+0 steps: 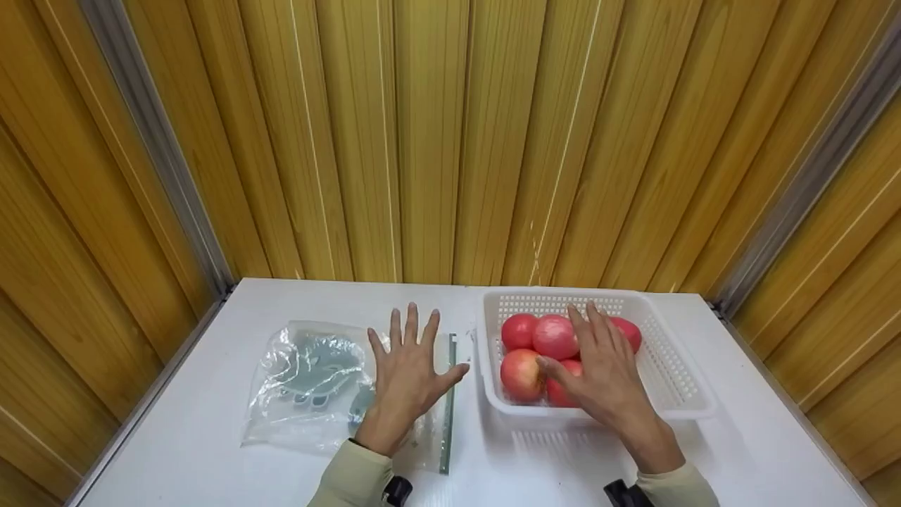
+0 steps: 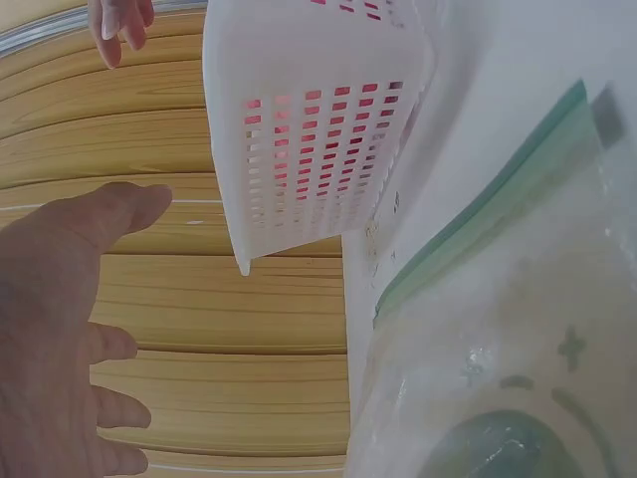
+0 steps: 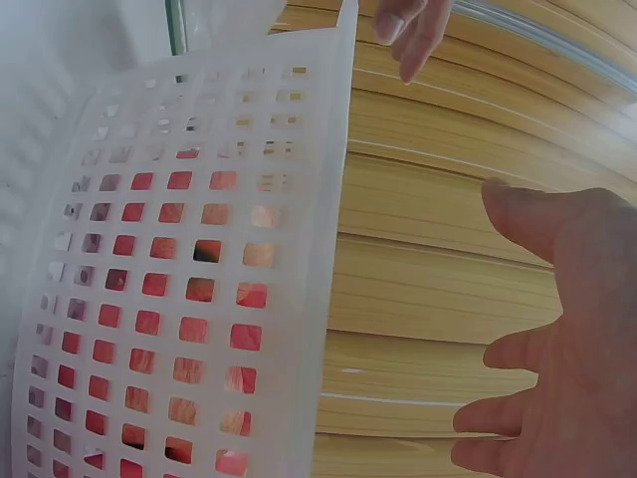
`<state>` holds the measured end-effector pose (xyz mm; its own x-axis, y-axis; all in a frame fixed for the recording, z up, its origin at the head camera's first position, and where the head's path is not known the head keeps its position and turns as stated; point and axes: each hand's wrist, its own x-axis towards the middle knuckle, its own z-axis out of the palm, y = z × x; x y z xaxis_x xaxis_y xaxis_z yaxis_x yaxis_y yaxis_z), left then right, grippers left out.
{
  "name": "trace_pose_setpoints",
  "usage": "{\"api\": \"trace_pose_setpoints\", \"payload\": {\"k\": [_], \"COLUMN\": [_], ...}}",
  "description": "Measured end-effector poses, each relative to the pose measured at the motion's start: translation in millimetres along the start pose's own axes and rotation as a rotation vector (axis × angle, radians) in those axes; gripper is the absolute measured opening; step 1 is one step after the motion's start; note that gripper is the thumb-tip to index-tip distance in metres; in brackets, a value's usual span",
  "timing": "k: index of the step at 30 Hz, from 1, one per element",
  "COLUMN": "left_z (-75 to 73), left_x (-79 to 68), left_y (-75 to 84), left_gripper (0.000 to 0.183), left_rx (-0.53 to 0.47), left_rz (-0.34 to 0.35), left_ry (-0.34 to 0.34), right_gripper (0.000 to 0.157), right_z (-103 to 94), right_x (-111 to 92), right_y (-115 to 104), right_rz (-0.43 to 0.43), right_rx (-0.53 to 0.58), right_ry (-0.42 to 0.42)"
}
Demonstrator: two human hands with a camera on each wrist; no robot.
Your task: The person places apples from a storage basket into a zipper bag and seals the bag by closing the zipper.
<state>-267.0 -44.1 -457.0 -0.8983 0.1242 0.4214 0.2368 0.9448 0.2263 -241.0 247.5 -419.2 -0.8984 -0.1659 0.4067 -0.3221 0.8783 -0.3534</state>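
My left hand hovers with spread fingers over the right part of a clear plastic bag. The bag lies flat, printed with a grey-green pattern, and has a green zip strip along its right edge. My right hand, fingers extended, is above a white perforated plastic basket. Several red apples sit in the basket's left and middle, some partly hidden by that hand. In the right wrist view, the apples show red through the holes of the basket wall. Neither hand holds anything.
Both the bag and the basket stand on a white table, side by side with a narrow gap. Wood-patterned panels rise behind the table and at both sides, with grey metal posts in the corners.
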Motion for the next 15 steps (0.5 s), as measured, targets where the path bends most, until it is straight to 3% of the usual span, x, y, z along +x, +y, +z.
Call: {"api": "trace_pose_setpoints", "payload": {"k": [10, 15], "left_z": [10.9, 17.3], "left_x": [-4.4, -5.3], "left_y": [1.0, -2.1], "left_gripper": [0.098, 0.097], "left_rx": [-0.065, -0.074], "left_rz": [-0.044, -0.055], "left_ry": [-0.072, -0.073], "right_gripper": [0.093, 0.090], "right_z": [3.1, 6.3], "right_x": [-2.3, 0.3], "right_y": [7.3, 9.5], "right_rz": [0.006, -0.010], "right_rx": [0.005, 0.006], "right_ry": [0.042, 0.058]}}
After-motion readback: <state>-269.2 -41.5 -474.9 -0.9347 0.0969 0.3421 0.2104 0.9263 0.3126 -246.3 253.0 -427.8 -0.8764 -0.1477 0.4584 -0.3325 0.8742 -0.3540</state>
